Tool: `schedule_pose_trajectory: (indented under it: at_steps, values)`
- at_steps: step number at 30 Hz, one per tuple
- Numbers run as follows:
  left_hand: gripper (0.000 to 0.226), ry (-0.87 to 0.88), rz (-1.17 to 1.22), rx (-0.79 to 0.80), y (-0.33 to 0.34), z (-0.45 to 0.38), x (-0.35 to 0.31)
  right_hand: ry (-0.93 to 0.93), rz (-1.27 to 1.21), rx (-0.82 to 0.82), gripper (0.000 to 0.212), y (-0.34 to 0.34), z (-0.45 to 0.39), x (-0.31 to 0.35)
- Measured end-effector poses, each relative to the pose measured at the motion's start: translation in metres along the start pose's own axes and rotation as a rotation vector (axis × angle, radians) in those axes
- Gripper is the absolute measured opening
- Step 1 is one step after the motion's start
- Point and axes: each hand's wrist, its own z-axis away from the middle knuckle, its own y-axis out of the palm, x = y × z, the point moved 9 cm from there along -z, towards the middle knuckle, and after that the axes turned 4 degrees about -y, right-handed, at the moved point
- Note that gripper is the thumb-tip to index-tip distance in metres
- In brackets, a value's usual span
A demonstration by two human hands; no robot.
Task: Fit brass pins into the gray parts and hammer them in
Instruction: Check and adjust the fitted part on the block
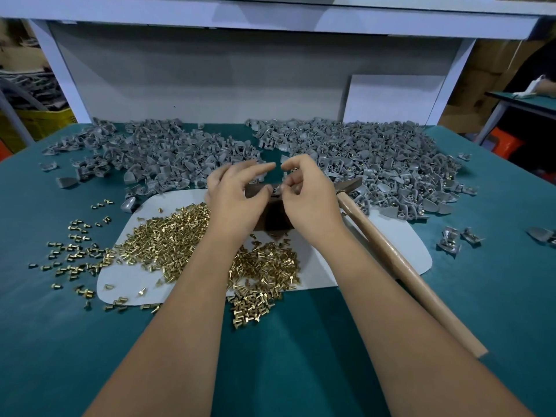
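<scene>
Both my hands meet over a dark brown block (272, 216) at the middle of the table. My left hand (237, 195) and my right hand (307, 197) pinch a small gray part (275, 189) on top of the block; any pin in it is hidden by my fingers. A heap of brass pins (168, 239) lies on a white sheet (376, 257) in front of the block. Gray parts lie in two big piles, one at the back left (156, 155) and one at the back right (376, 158). A wooden-handled hammer (400, 263) lies to the right of my right arm.
The green table top (301, 371) carries loose pins (72, 254) scattered left of the sheet and a few gray parts (454, 239) at the right. A white panel (391, 97) leans at the back. A yellow crate (39, 121) stands off the table at left.
</scene>
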Motion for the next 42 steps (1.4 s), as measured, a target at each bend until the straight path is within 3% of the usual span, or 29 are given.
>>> schedule_pose_trajectory:
  at_steps: [5,12,19,24,28,34,42]
  values:
    - [0.028,0.111,-0.003,-0.095,-0.011,0.005,-0.018,0.033,-0.177,-0.019,0.029,-0.003,-0.001,0.000]
    - [0.008,0.024,0.008,-0.068,-0.007,0.005,-0.009,0.061,-0.268,-0.013,0.028,-0.001,0.001,-0.002]
    - [0.016,-0.011,0.044,-0.056,-0.006,0.004,-0.007,0.023,-0.306,-0.016,0.040,-0.002,0.000,0.003]
    - [0.021,-0.075,0.084,-0.050,-0.006,0.002,-0.001,-0.028,-0.211,-0.005,0.034,0.001,0.000,0.006]
    - [0.021,-0.113,0.153,-0.043,-0.006,0.001,0.001,-0.094,-0.050,-0.043,0.019,-0.001,0.000,0.010]
    - [0.022,-0.091,0.124,-0.023,-0.007,0.001,0.000,-0.185,0.084,-0.036,0.010,-0.003,0.000,0.017]
    - [0.022,-0.074,0.107,-0.032,-0.010,0.002,0.002,-0.079,0.048,-0.014,0.011,-0.003,0.000,0.004]
